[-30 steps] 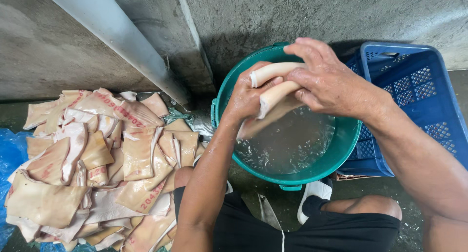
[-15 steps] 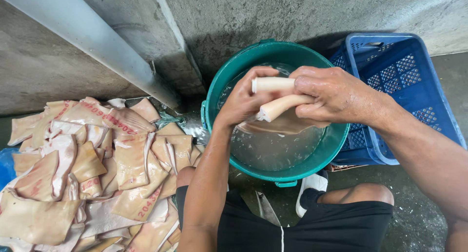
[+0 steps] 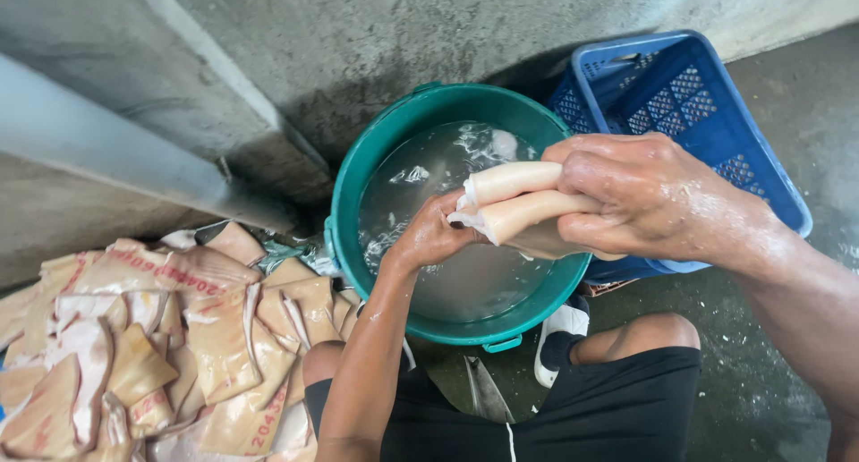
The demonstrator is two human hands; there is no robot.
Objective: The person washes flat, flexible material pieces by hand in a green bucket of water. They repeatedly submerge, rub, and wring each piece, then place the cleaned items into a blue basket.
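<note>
**Both hands on folded bag over green tub**

Right hand clenched around a pale, wet plastic bag, folded or rolled into two long lobes. Long axis runs roughly left-right in the head view, slightly tilted, near-horizontal. Free end points toward the left hand; the other end is buried in the right fist. Upper lobe sits just above the lower one, touching.

Left hand grips the bag's free end, fingers curled under it, thumb side toward the bag. Both hands wet.

Bag is held in the air above the green tub, over its right half, not touching the water. Water fills the tub, with a few bright ripples near the far rim.

Blue crate stands just right of the tub, touching or nearly so, partly behind the right hand. Pile of tan bags lies on the floor left of the tub. Grey pipe runs diagonally along the concrete wall. Person's black shorts and one knee show at the bottom edge.
</note>
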